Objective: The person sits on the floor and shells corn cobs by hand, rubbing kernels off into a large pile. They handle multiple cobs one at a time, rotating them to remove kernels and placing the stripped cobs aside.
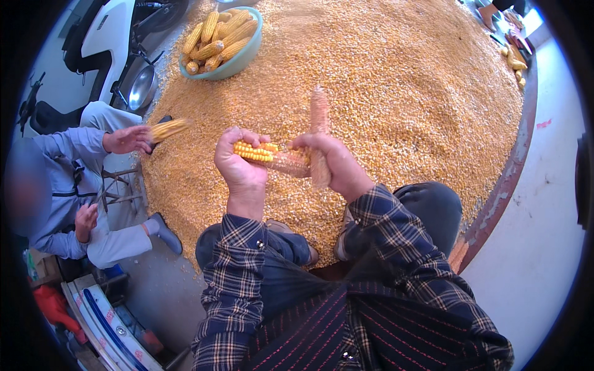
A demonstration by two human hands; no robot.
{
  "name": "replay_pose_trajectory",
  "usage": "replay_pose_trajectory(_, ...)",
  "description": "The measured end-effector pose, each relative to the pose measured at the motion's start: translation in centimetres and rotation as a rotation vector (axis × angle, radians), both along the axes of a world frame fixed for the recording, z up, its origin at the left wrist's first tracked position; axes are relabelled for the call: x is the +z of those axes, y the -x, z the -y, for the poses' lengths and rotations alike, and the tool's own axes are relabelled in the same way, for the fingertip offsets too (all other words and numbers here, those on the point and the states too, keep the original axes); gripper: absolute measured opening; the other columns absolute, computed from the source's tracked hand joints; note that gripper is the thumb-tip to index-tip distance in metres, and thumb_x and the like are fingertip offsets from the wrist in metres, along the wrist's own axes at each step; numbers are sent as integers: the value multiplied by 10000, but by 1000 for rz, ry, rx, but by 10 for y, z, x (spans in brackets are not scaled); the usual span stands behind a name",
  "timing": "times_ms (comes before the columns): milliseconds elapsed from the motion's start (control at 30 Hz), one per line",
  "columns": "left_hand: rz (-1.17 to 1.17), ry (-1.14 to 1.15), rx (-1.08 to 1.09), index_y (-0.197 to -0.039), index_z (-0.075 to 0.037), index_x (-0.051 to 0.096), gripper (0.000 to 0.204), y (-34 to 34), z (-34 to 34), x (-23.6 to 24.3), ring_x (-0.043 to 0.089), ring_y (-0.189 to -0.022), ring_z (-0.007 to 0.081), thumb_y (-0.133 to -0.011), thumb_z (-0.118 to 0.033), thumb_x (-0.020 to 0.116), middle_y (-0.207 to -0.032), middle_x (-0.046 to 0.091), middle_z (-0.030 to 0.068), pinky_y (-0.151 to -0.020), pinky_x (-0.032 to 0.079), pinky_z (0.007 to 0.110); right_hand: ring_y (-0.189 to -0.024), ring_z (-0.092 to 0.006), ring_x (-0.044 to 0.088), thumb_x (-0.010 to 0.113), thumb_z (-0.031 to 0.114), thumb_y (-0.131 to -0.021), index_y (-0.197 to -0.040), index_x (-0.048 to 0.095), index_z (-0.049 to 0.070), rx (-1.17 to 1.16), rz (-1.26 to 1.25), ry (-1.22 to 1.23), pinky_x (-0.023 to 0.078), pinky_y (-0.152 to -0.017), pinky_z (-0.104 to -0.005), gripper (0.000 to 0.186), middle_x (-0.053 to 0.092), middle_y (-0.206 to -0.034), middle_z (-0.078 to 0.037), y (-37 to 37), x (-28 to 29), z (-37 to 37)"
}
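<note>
Two cobs meet almost at a right angle above the pile. The half-shelled cob (272, 159) lies left to right, its right end dipping a little toward the near side, with yellow kernels left only at its left end. The left hand (241, 172) is the one at that end, fingers and thumb closed around it. The bare cob (319, 111) runs near to far across the other cob's stripped right end, apparently touching it. The right hand (341, 164) wraps the bare cob from the right, fingers curled around its nearer part, fingertips reaching left to the crossing.

Beneath spreads a broad pile of loose kernels (396, 105). On its far left edge sits a green bowl (245, 59) heaped with unshelled corn (216, 37). To the left, a seated co-worker (68, 170) holds another cob (168, 129), and a white scooter (108, 28) stands beyond. Pale floor (535, 154) borders the right.
</note>
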State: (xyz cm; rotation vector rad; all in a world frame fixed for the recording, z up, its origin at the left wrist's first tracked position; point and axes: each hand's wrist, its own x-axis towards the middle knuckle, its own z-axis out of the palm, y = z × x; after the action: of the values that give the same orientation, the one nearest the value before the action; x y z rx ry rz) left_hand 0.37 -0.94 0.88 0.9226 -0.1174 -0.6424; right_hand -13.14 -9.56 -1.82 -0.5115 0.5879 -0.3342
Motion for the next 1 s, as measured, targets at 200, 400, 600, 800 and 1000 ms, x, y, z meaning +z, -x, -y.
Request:
replay_pose_trajectory(200, 202, -13, -351, -666, -102, 458, 176, 20, -1, 10, 468, -572, 161, -754, -182, 588, -583, 474, 36, -595, 450, 331, -610, -174, 571, 585, 191, -800, -865, 578, -7, 93, -43, -13, 500, -521, -322, 209, 570, -744, -75, -15, -45, -18)
replay_pose_trajectory(400, -22, 171, -492, -685, -87, 493, 129, 6, -2, 3, 486, -554, 163, -745, -165, 577, -586, 504, 42, -582, 472, 331, -670, -221, 594, 519, 159, -830, -850, 551, -7, 41, 101, -278, 522, -649, -369, 170, 592, -778, -129, -11, -40, -12)
replay_pose_trajectory(600, -92, 184, -235, -668, -117, 478, 149, -12, -8, 3, 475, -554, 154, -761, -185, 573, -586, 494, 29, -576, 447, 326, -830, -193, 609, 515, 228, -852, -927, 594, -45, 158, 155, -28, 521, -725, -339, 295, 613, -941, -135, 3, 8, -14)
replay_pose_trajectory(800, 32, 131, -316, -696, -96, 465, 131, 0, -6, 6, 475, -554, 163, -757, -162, 561, -580, 473, 38, -571, 449, 334, -611, -222, 604, 551, 165, -823, -890, 553, -43, 50, -16, -21, 517, -516, -382, 219, 600, -791, -146, -5, -4, -27)
replay_pose_trajectory(1000, -3, 131, -402, -692, -87, 472, 140, 3, 0, 6, 477, -553, 159, -754, -166, 569, -579, 478, 37, -570, 466, 329, -670, -251, 634, 542, 166, -818, -865, 545, -7, 124, 49, -254, 556, -564, -430, 179, 580, -763, -109, -2, -27, -18)
